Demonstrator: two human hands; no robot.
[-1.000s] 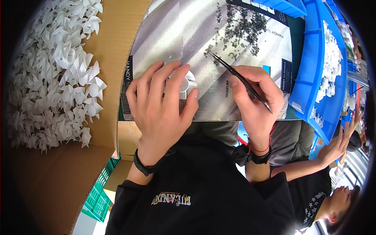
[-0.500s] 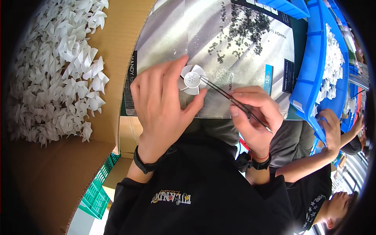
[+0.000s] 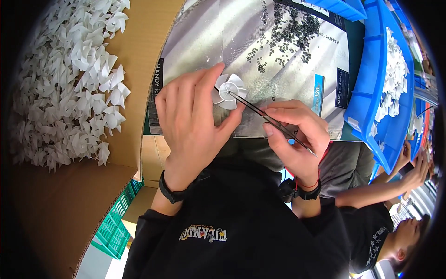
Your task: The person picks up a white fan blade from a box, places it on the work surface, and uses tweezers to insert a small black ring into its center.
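Observation:
A small white fan wheel (image 3: 227, 98) with curved blades lies near the middle of the printed board (image 3: 190, 51). My left hand (image 3: 188, 109) grips its rim between thumb and fingers. In my right hand (image 3: 299, 135) is a pair of dark tweezers (image 3: 267, 118), pinched between thumb and forefinger. The tweezers' tips reach the hub of the fan wheel. Whether a small ring sits between the tips is too fine to make out. Many tiny black rings (image 3: 297, 32) are scattered over the board's far part.
At the left stands a cardboard box (image 3: 144, 42) with a heap of white fan wheels (image 3: 88, 69). Blue bins (image 3: 371, 74) at the right hold small white parts (image 3: 392, 79). Another person's arm (image 3: 371, 193) shows at the lower right. A green crate (image 3: 111, 232) is below the box.
My right hand has moved slightly left, bringing the tweezers' tips from the hub's edge to its centre. The fan wheel has turned a little. The other person's hand has moved away from the blue bin.

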